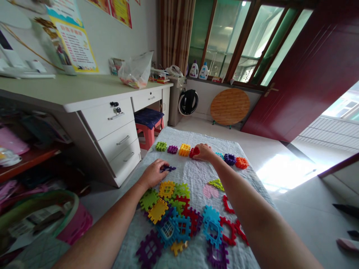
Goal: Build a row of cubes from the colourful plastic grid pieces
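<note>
My left hand point(153, 172) is closed on a dark purple block piece point(167, 168) lying on the pale quilted cloth point(193, 175). My right hand point(204, 152) reaches further out, fingers curled over a red block point(194, 151) in a far row. That row runs from a green block point(160, 146) through a purple block point(172, 149), a yellow block point(184, 150), then a dark purple block point(229, 159) and an orange block point(241, 162). A heap of several loose coloured blocks point(179, 218) lies near me between my forearms.
A white desk with drawers point(112, 123) stands at the left, a pink stool point(147, 129) under it. A basket point(42, 216) sits at lower left. A round wooden tabletop point(230, 106) leans on the far wall beside a dark red door point(308, 67).
</note>
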`<state>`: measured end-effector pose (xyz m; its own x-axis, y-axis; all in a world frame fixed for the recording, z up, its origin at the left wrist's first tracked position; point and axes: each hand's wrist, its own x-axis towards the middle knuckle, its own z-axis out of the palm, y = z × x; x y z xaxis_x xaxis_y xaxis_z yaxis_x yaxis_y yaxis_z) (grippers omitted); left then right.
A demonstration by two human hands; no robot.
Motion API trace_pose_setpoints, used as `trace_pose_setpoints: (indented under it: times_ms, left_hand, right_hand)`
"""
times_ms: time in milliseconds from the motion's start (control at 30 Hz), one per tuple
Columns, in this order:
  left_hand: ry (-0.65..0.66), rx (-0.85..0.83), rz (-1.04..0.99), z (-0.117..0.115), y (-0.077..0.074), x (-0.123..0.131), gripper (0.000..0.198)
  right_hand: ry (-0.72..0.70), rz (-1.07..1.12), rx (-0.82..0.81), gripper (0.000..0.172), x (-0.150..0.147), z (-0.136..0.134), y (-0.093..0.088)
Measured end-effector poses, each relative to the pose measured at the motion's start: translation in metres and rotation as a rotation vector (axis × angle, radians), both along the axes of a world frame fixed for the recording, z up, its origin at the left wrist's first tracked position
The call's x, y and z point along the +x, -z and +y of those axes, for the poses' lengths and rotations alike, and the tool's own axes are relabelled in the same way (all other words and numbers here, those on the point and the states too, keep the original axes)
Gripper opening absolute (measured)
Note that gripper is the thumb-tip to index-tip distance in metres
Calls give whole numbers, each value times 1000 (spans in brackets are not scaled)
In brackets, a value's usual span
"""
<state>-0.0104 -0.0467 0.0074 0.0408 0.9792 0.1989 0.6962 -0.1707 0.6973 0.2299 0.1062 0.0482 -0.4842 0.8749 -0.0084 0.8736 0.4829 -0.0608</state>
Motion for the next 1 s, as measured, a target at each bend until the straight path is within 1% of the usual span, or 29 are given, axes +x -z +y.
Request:
trace_pose_setpoints:
  times_ms: [300, 367, 433, 500, 567, 633, 700, 767, 833, 900, 1000]
  left_hand:
    - [1, 14, 15, 0, 0, 0, 26]
    - [4, 18, 15, 0, 1, 0, 27]
    - [10, 10, 3, 1, 3, -1, 28]
    - [14, 0, -4, 1, 5, -3, 30]
    - [15, -3, 7, 2, 7, -4, 30]
    - [20, 0, 27, 4, 9, -5, 31]
    - [20, 9, 39, 5, 12, -5, 31]
    - [15, 16, 37, 6, 13, -5, 33]
    - [10, 19, 31, 7, 14, -5, 34]
    - [5, 19, 31, 7, 14, -5, 34]
    - [-12, 16, 29, 7, 13, -5, 37]
  right_hand:
    - [14, 4, -12, 50, -3, -2, 5]
    - [32, 35, 1, 60, -1, -5, 1]
    - [50, 117, 41, 70, 7, -11, -7]
    - [56, 229, 91, 72, 21, -20, -16]
    - [48, 318, 120, 67, 43, -34, -25]
    - [26, 374, 105, 61, 71, -52, -30]
    - [0, 411, 26, 52, 99, -75, -32]
    - [9, 418, -112, 48, 126, -101, -31]
    - [58, 396, -207, 43, 148, -124, -28]
    - [131, 363, -198, 34, 165, -141, -25]
    - [197, 303, -150, 14, 178, -157, -18]
